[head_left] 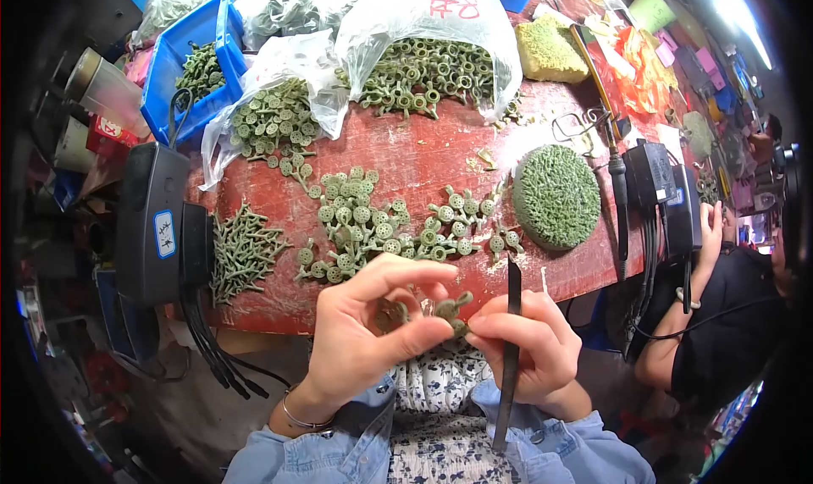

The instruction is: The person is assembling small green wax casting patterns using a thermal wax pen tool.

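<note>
My left hand [360,323] is curled with several small grey-green pieces in its palm. Its thumb and fingers steady one green pod-shaped piece [453,308] near the front edge of the table. A thin, flat, dark blade-like strip [511,357] is gripped in my right hand [533,344], slanting nearly upright across it. The right thumb and forefinger meet at the piece's edge; what exactly they pinch is too small to tell. Beyond my hands lie loose green pod-shaped pieces [351,217] with holed round heads and short stems.
Thin green stems [246,251] form a pile at left. A round textured green block [556,196] sits at right. Plastic bags [423,18] of parts and a blue bin [157,94] stand behind. Black boxes with cables [157,221] flank the red table [389,141]. Another person's hand [711,230] is at right.
</note>
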A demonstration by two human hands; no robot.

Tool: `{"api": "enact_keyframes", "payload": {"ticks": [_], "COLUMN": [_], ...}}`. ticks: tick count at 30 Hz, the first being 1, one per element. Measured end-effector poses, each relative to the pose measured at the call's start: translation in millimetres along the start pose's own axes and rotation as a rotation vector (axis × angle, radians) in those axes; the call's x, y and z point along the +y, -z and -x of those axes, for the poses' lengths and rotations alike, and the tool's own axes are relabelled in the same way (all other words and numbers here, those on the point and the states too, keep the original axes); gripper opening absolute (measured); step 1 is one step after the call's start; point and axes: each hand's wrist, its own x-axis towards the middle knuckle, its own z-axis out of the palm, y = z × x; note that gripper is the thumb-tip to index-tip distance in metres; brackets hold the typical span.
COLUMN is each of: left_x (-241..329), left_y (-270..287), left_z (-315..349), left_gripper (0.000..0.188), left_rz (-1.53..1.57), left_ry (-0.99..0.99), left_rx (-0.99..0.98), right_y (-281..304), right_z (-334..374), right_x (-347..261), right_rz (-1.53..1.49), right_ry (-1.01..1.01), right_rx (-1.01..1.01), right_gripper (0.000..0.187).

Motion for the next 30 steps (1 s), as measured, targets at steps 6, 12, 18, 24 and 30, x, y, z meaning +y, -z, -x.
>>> {"api": "enact_keyframes", "payload": {"ticks": [6,12,18,24,30], "left_x": [11,15,15,16,15], "left_y": [-7,-12,-12,-10,-9], "left_z": [8,10,12,12,11], "left_gripper": [0.024,0.029,0.031,0.032,0.031], "left_rz": [-0.302,-0.571,-0.581,-0.464,-0.456], "left_ry": [-0.117,-0.295,-0.327,-0.225,-0.204], "left_rx": [0.045,0.123,0.108,0.046,0.032], "right_y": [2,27,12,12,10], "right_z": [0,3,-4,4,4], "right_x": [-1,-11,-12,-14,-20], "right_rz": [0.000,-0.266,-0.319,-0.418,-0.458], "right_ry": [-0.007,-0.115,-0.094,-0.179,-0.325], "right_rx": [-0.029,-0.108,-0.058,0.016,0.055], "right_gripper": [0.026,0.032,0.030,0.023,0.022]}}
